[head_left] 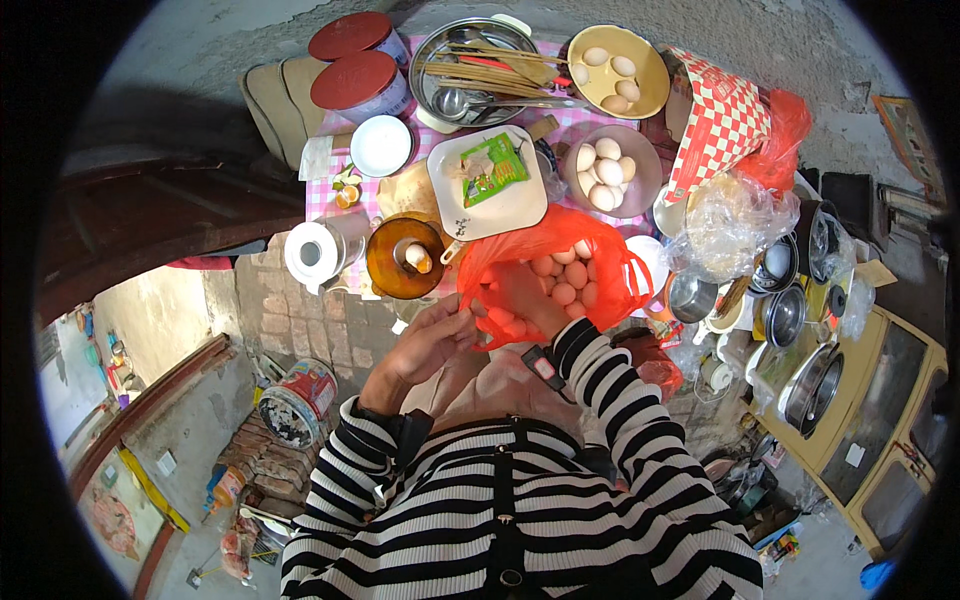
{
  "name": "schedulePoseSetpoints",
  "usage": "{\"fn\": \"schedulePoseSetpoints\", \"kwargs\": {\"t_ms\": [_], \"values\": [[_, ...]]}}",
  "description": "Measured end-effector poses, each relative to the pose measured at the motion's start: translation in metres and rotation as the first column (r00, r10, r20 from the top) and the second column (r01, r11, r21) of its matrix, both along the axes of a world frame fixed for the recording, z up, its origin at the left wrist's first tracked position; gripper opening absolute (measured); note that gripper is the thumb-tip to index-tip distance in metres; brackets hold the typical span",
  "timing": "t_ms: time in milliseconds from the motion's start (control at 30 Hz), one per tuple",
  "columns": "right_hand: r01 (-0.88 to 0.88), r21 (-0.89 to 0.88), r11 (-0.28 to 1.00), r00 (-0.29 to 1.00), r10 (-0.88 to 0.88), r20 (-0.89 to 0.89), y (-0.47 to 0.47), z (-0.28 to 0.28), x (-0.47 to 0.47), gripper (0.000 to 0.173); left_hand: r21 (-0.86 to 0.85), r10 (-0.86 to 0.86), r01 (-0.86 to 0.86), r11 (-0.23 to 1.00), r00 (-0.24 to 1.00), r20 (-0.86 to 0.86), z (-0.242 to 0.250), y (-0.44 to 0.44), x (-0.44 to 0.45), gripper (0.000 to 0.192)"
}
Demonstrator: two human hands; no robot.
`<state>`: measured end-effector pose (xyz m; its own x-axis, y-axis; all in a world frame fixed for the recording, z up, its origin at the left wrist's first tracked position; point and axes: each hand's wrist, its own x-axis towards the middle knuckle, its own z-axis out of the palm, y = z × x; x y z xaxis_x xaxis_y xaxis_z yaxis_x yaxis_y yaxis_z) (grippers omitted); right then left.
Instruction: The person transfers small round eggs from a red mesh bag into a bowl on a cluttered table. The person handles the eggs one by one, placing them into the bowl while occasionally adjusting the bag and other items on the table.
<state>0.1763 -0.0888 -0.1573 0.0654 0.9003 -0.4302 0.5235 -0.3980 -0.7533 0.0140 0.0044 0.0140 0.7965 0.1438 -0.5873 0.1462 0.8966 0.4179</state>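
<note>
My left hand pinches the near left rim of a red plastic bag. Inside the bag, my right hand reaches among many brown eggs; its fingers are hidden by the plastic, so what they touch cannot be told. An amber glass bowl stands left of the bag with one egg in it. Behind the bag, a translucent bowl holds paler eggs, and a yellow bowl farther back holds several more. A green packet lies on a square white dish.
A steel pot carries chopsticks and ladles at the back. Two red-lidded tubs, a white bowl and a clear pitcher with a white lid stand left. Pans and a checkered bag crowd the right. A paint bucket stands on the floor.
</note>
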Motion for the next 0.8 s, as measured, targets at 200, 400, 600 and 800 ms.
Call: {"fn": "schedulePoseSetpoints", "kwargs": {"t_ms": [200,400,600,800], "values": [[-0.006,-0.094,0.996,0.997,0.012,0.070,0.006,-0.012,-0.008,0.035,-0.019,0.002,-0.002,1.000,1.000,-0.027,-0.003,0.000,-0.001,0.026],[0.138,-0.180,0.974,0.977,-0.164,-0.139,0.001,-0.042,-0.016,0.030,-0.037,0.004,-0.004,0.999,1.000,-0.003,-0.003,0.001,0.001,0.027],[0.155,-0.505,0.849,0.788,-0.415,-0.455,0.006,0.018,0.011,0.024,-0.016,0.006,-0.005,1.000,0.999,0.044,-0.003,0.002,0.001,0.027],[0.193,-0.464,0.865,0.771,-0.426,-0.473,0.001,0.026,0.021,0.030,-0.032,0.022,-0.021,0.999,0.999,0.024,0.001,0.001,0.003,0.024]]}}
